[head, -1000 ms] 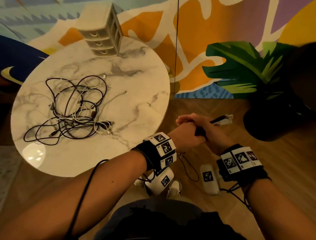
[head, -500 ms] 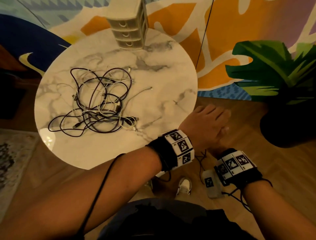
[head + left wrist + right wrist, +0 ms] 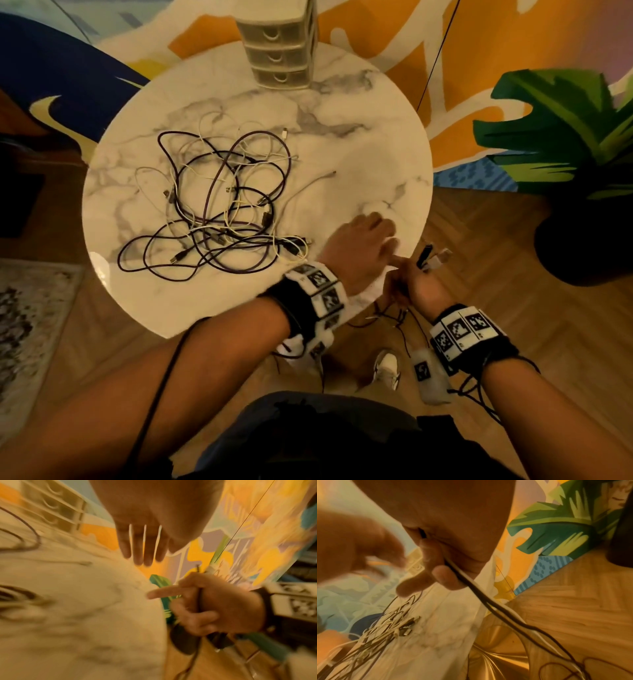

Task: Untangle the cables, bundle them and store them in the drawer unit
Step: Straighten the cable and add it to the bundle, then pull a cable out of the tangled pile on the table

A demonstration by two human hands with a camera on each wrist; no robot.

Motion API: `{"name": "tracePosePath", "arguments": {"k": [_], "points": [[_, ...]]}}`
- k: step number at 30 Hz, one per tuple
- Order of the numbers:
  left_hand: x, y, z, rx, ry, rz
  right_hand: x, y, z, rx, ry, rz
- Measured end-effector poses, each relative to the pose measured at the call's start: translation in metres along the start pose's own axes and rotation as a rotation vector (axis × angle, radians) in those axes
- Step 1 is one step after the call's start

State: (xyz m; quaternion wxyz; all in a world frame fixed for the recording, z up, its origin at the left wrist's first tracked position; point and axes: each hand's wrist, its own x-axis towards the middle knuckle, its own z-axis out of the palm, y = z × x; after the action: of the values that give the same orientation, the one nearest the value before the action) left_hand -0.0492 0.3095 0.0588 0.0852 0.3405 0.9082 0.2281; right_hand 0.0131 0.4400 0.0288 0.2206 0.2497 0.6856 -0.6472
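A tangle of dark and white cables [image 3: 219, 205] lies on the left half of the round marble table [image 3: 359, 137]. The beige three-drawer unit [image 3: 281, 51] stands at the table's far edge, drawers closed. My left hand [image 3: 363, 246] hovers over the table's near right edge with straight fingers [image 3: 144, 547], holding nothing. Just off that edge, my right hand [image 3: 407, 284] grips a black and a white cable [image 3: 471, 582]. Their plug ends [image 3: 432, 257] stick out past the fist and the rest hangs toward the floor. Its index finger [image 3: 163, 592] points at the table.
A leafy plant in a dark pot [image 3: 582, 240] stands on the wooden floor to the right. A painted wall runs behind the table, with a thin dark cord [image 3: 435, 58] hanging along it. A patterned rug [image 3: 27, 325] lies at the left. My shoe [image 3: 387, 370] shows below.
My left hand has come off the right hand and moved left over the table edge, fingers straightened. The right hand still grips the cables. The view has swung toward the table.
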Motion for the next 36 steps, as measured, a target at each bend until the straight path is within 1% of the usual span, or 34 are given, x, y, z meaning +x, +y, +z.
{"name": "tracePosePath", "arguments": {"k": [1, 2, 4, 5, 7, 8, 10, 12, 13, 15, 17, 18, 19, 20, 21, 23, 24, 25, 26, 27, 28, 29, 30, 31, 32, 33, 34, 35, 36], "points": [[-0.004, -0.020, -0.002, 0.099, -0.105, -0.021, 0.005, 0.003, 0.003, 0.086, -0.028, 0.026], [-0.011, -0.042, -0.003, 0.218, -0.226, -0.022, 0.008, 0.006, 0.005, 0.114, -0.052, 0.035], [-0.028, -0.075, -0.003, 0.443, -0.463, 0.019, 0.013, 0.008, 0.010, 0.067, -0.062, 0.055], [-0.037, -0.088, -0.001, 0.533, -0.549, 0.045, 0.013, 0.006, 0.016, 0.039, -0.055, 0.047], [-0.048, -0.104, 0.005, 0.645, -0.620, 0.076, 0.013, 0.005, 0.024, -0.007, -0.029, 0.025], [-0.050, -0.110, 0.006, 0.648, -0.619, 0.078, 0.013, 0.005, 0.029, -0.002, -0.007, 0.022], [-0.050, -0.117, 0.005, 0.580, -0.562, 0.090, 0.015, 0.008, 0.036, -0.002, 0.031, -0.005], [-0.046, -0.119, 0.000, 0.528, -0.420, 0.161, 0.015, 0.007, 0.043, -0.024, 0.034, -0.023], [-0.044, -0.117, -0.002, 0.522, -0.330, 0.192, 0.015, 0.007, 0.046, -0.040, 0.031, -0.035], [-0.040, -0.109, -0.007, 0.414, -0.072, 0.244, 0.014, 0.003, 0.054, -0.032, 0.019, -0.055], [-0.038, -0.091, -0.014, 0.213, 0.128, 0.199, 0.010, -0.003, 0.063, -0.065, 0.034, -0.086], [-0.036, -0.082, -0.019, 0.100, 0.187, 0.165, 0.008, -0.006, 0.067, -0.093, 0.044, -0.083], [-0.035, -0.074, -0.022, -0.008, 0.218, 0.131, 0.007, -0.012, 0.071, -0.145, 0.051, -0.107], [-0.034, -0.068, -0.026, -0.101, 0.235, 0.112, 0.008, -0.018, 0.075, -0.212, 0.074, -0.147], [-0.033, -0.062, -0.030, -0.170, 0.239, 0.109, 0.009, -0.022, 0.079, -0.260, 0.067, -0.199], [-0.033, -0.053, -0.038, -0.250, 0.244, 0.124, 0.009, -0.036, 0.087, -0.393, 0.014, -0.265], [-0.033, -0.050, -0.042, -0.277, 0.261, 0.129, 0.016, -0.034, 0.084, -0.416, -0.030, -0.297], [-0.033, -0.049, -0.046, -0.303, 0.283, 0.124, 0.018, -0.039, 0.085, -0.440, -0.027, -0.286], [-0.034, -0.048, -0.048, -0.327, 0.301, 0.117, 0.018, -0.043, 0.088, -0.417, -0.021, -0.230], [-0.035, -0.049, -0.050, -0.350, 0.309, 0.109, 0.014, -0.043, 0.091, -0.453, 0.016, -0.292], [-0.036, -0.050, -0.050, -0.371, 0.304, 0.099, 0.012, -0.042, 0.093, -0.395, 0.026, -0.301], [-0.037, -0.050, -0.050, -0.392, 0.300, 0.091, 0.007, -0.042, 0.094, -0.440, 0.025, -0.292], [-0.038, -0.051, -0.050, -0.411, 0.301, 0.083, 0.004, -0.044, 0.095, -0.437, 0.051, -0.223], [-0.039, -0.051, -0.050, -0.418, 0.306, 0.075, 0.001, -0.047, 0.096, -0.435, 0.073, -0.221], [-0.039, -0.052, -0.050, -0.401, 0.317, 0.062, 0.000, -0.050, 0.097, -0.339, 0.103, -0.214], [-0.041, -0.054, -0.050, -0.374, 0.329, 0.037, 0.001, -0.054, 0.099, -0.307, 0.109, -0.253], [-0.044, -0.059, -0.049, -0.358, 0.339, 0.001, 0.004, -0.053, 0.101, -0.194, 0.132, -0.305], [-0.049, -0.065, -0.047, -0.351, 0.331, -0.049, 0.006, -0.056, 0.100, -0.011, 0.185, -0.346], [-0.057, -0.072, -0.044, -0.353, 0.296, -0.100, 0.007, -0.058, 0.098, 0.135, 0.250, -0.361]]}}
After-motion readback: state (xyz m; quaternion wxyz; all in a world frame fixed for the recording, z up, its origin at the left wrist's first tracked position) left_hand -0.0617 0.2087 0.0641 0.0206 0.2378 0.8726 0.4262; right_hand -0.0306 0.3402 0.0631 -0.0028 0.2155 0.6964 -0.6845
